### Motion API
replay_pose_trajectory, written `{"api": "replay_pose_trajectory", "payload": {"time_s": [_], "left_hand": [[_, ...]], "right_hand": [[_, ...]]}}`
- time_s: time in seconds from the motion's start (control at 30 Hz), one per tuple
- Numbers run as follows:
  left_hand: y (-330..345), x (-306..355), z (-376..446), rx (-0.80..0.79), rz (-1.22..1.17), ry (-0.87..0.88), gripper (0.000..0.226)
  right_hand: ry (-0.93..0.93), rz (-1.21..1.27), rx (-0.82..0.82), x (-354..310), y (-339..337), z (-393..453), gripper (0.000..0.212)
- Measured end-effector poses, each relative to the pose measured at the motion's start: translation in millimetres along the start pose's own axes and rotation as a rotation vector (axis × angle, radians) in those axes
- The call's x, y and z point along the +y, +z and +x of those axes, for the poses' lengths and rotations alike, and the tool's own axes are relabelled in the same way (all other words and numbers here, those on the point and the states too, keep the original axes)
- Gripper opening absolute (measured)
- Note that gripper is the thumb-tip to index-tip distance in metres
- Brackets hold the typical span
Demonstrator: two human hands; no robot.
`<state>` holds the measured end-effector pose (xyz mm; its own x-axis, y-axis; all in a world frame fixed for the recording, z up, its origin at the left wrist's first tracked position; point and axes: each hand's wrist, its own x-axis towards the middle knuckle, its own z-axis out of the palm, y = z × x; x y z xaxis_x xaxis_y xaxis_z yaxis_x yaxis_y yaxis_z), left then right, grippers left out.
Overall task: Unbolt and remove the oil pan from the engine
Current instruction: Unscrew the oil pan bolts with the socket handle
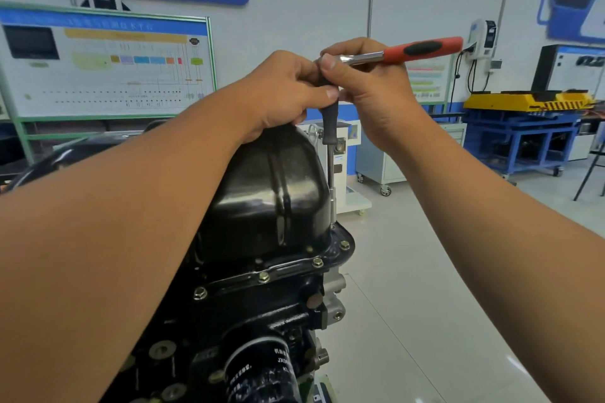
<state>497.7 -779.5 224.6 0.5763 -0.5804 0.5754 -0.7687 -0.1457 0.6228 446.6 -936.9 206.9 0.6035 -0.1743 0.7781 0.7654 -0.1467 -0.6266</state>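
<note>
The big black-painted engine block (248,321) is standing inverted and filling the view from six o'clock up to centre, and the glossy black domed steel oil pan (271,186) is sitting on top of it, its flat flange still seated against the block with several silver hex flange bolts (264,277) showing along the near edge and round the corner toward four o'clock. A long chrome extension bar with a dark knurled sleeve (331,154) is rising almost vertically from a bolt at the flange's right side, at about three o'clock of the pan, so its long axis is running straight up from that fastener. The ratchet wrench with a red and black handle (422,48) is sitting across the top of that bar, its handle pointing out toward two o'clock. The left hand (281,91) is curling round the sleeve just under the ratchet head, steadying the bar, while the right hand (370,88) is pinching the head and chrome neck, leaving the red handle free. Both hands are high above the pan, the bolt lying directly below at six o'clock; the right hand is nearer the handle, so the swing would likely fall to it. The pan looks far from free.
</note>
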Motion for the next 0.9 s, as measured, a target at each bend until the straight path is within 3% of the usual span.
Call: {"api": "replay_pose_trajectory", "payload": {"time_s": [0.2, 0.33, 0.5, 0.77, 0.9], "left_hand": [[2, 0, 1, 0.076, 0.007, 0.002, 0.015], [3, 1, -1, 0.075, 0.037, 0.031, 0.008], [4, 0, 1, 0.089, 0.071, 0.046, 0.017], [5, 1, 1, 0.07, 0.014, 0.018, 0.025], [4, 2, 0, 0.03, 0.033, 0.009, 0.013]], "right_hand": [[-0.021, 0.09, 0.06, 2, 8, 4, 0.012], [-0.035, 0.114, 0.083, 5, 8, 6, 0.013], [-0.025, 0.134, 0.044, 6, 6, 6, 0.013], [-0.004, 0.255, 0.143, 11, 10, 1, 0.013], [0.062, 0.325, 0.08, 12, 13, -2, 0.01]]}}
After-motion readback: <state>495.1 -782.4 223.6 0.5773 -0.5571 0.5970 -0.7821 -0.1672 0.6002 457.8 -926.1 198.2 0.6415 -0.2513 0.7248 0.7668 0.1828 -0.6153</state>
